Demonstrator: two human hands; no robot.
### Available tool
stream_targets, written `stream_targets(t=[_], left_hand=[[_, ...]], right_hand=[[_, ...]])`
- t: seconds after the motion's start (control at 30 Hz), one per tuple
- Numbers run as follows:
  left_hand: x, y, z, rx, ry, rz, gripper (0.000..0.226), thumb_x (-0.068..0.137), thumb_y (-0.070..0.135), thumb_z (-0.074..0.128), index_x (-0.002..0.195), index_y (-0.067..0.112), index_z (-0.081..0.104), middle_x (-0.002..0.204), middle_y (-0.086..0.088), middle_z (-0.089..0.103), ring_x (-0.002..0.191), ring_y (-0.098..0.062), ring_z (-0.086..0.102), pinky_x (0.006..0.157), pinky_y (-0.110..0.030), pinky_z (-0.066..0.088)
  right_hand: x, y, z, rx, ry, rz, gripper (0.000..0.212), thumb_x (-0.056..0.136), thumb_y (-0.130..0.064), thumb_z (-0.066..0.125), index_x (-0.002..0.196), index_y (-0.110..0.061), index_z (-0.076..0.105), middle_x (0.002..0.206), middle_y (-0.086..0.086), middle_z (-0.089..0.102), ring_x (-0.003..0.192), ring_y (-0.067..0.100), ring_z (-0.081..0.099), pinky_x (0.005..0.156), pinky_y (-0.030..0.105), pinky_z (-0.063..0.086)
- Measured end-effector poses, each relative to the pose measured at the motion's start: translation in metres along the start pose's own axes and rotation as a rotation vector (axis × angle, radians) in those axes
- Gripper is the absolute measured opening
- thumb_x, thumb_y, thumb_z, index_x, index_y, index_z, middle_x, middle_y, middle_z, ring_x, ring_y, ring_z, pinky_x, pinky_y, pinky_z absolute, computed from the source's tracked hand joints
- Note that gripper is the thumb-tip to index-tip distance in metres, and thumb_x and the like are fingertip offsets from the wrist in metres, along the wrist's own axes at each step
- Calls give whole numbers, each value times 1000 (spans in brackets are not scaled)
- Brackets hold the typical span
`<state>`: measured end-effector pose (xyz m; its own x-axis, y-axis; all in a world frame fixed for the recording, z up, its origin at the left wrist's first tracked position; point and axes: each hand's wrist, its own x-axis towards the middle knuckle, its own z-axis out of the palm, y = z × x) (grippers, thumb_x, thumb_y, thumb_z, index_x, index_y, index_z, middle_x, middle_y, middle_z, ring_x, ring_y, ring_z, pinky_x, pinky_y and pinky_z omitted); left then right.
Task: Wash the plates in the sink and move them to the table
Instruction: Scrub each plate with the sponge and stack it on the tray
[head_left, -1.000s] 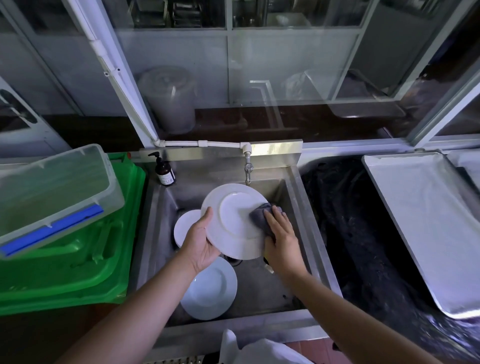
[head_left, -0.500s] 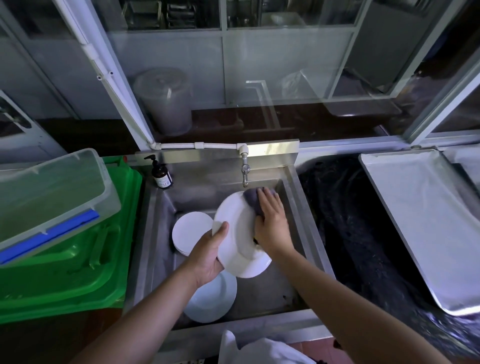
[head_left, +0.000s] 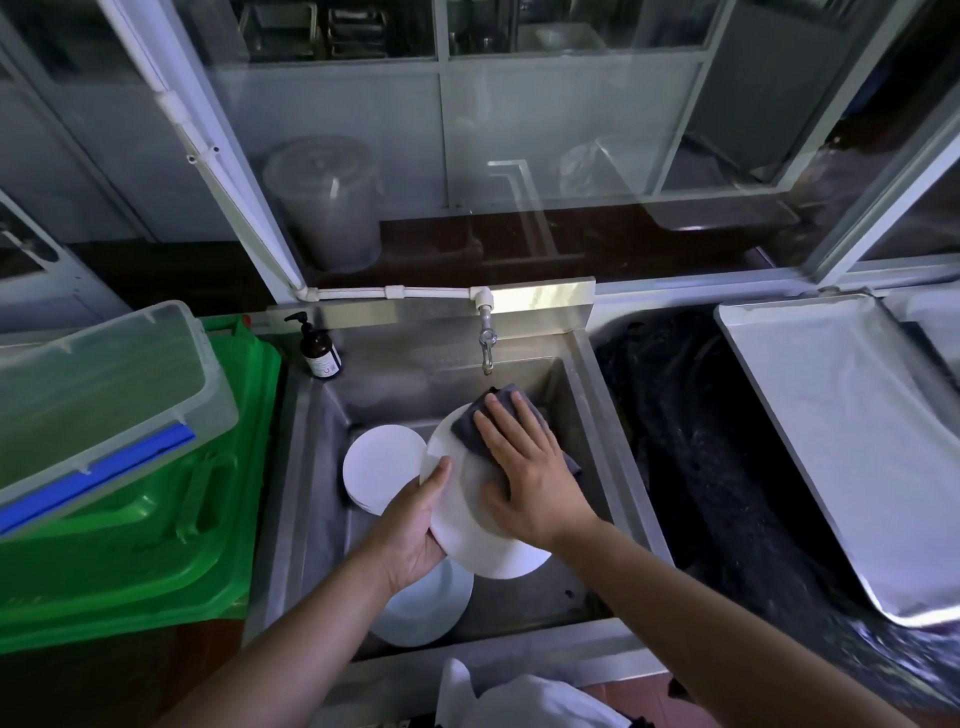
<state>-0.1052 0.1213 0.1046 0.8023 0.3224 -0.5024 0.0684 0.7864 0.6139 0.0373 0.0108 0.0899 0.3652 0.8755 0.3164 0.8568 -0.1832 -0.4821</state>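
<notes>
Over the steel sink my left hand grips the left rim of a white plate, thumb on its top face. My right hand lies flat on that plate with straight fingers, pressing a dark grey cloth against its far part. A stack of white plates leans at the sink's left. Another white plate lies on the sink floor under my left wrist.
A tap hangs above the cloth. A brown soap pump bottle stands at the sink's back left. Green bin lids and a clear tub lie left. A black-covered counter and a metal tray lie right.
The plate tipped from facing me to lying flatter. My right hand slid with the cloth from the plate's right edge up onto its face, and my left hand dropped lower on the rim.
</notes>
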Motion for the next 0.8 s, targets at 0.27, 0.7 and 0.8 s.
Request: stream_targets(t=[0.27,0.7,0.8], left_hand=[[-2,2,11,147,-2,16,45,103,33,47,141,10,56,133,-20,66,121,-33,66,97,-42,57],[-5,3,9,152,-6,25,65,95,53,54,146,12,51,140,-16,63,130,-33,60,109,-51,48],[-2,4,18,162,25,45,68,97,60,43,147,14,50,139,-15,63,129,-30,61,109,-50,48]], right_hand=[[10,-13,9,78,251,250,50,101,-39,54,147,-19,53,159,2,40,153,29,22,121,52,29],[22,-3,0,117,333,513,46,105,-39,43,147,-21,52,151,-4,51,147,24,35,122,41,28],[10,-20,11,20,329,230,48,105,-36,47,149,-18,49,157,3,44,152,30,26,125,39,22]])
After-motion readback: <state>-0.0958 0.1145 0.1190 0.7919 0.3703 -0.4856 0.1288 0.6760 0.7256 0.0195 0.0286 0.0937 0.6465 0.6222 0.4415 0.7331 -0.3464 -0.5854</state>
